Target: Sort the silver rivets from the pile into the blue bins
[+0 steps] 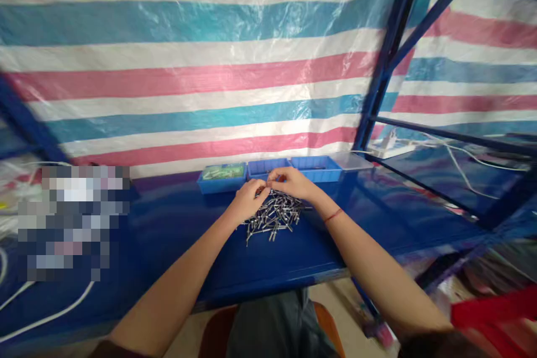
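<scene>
My left hand (250, 200) and my right hand (290, 182) meet above the far side of a loose pile of slim silver metal pieces (274, 217). The fingers of both are curled in a pinch, with the fingertips close together. Whatever lies between the fingertips is too small and too hidden to make out. Behind my hands stand three blue plastic bins in a row. The left bin (205, 184) has green and clear bagged contents, the middle bin (254, 166) is partly hidden by my hands, and the right bin (333, 174) holds a few thin dark pieces.
The blue table (168, 240) runs under everything, against a striped plastic sheet (201, 78). A clear lid (354, 161) lies right of the bins. White cables (62, 313) cross the left side. A blue metal frame (384, 67) rises at the right, with a white device (392, 148) behind it.
</scene>
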Demonstrator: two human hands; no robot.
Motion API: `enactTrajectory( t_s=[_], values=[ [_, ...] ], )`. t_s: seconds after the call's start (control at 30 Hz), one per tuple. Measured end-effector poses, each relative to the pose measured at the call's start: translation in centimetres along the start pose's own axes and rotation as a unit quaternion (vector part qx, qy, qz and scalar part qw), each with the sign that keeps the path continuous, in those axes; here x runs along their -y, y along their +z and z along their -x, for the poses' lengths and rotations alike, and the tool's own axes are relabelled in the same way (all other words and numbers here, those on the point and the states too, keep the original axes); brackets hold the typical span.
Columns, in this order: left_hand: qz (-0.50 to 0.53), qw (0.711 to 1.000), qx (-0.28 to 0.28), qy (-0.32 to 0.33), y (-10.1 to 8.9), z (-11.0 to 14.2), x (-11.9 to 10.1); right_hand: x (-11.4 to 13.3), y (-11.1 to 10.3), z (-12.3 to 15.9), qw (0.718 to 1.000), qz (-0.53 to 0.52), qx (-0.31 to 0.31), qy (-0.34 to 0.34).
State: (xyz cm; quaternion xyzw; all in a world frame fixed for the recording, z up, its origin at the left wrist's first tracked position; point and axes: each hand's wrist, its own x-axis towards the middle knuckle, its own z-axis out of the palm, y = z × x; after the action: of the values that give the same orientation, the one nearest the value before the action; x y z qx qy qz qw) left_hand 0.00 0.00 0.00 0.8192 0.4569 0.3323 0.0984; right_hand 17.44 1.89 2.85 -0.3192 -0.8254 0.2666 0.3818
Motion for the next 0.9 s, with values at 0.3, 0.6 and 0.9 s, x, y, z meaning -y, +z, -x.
enactTrajectory(
  t_s=[0.3,0.6,0.9],
  values=[
    [-0.019,0.996,-0.082,-0.020,-0.5,-0.1,0.2,-0.4,0.0,0.0,0.999,0.043,0.001,0.021],
    [-0.059,0.997,0.031,-0.027,-0.9,0.4,-0.8,-3.0,-2.9,-0.1,0.895,-0.114,-0.333,0.273],
    [-0.138,0.984,0.112,-0.022,-1.0,0.6,-1.3,-3.3,-4.1,0.3,0.907,0.097,-0.311,0.265]
  ],
)
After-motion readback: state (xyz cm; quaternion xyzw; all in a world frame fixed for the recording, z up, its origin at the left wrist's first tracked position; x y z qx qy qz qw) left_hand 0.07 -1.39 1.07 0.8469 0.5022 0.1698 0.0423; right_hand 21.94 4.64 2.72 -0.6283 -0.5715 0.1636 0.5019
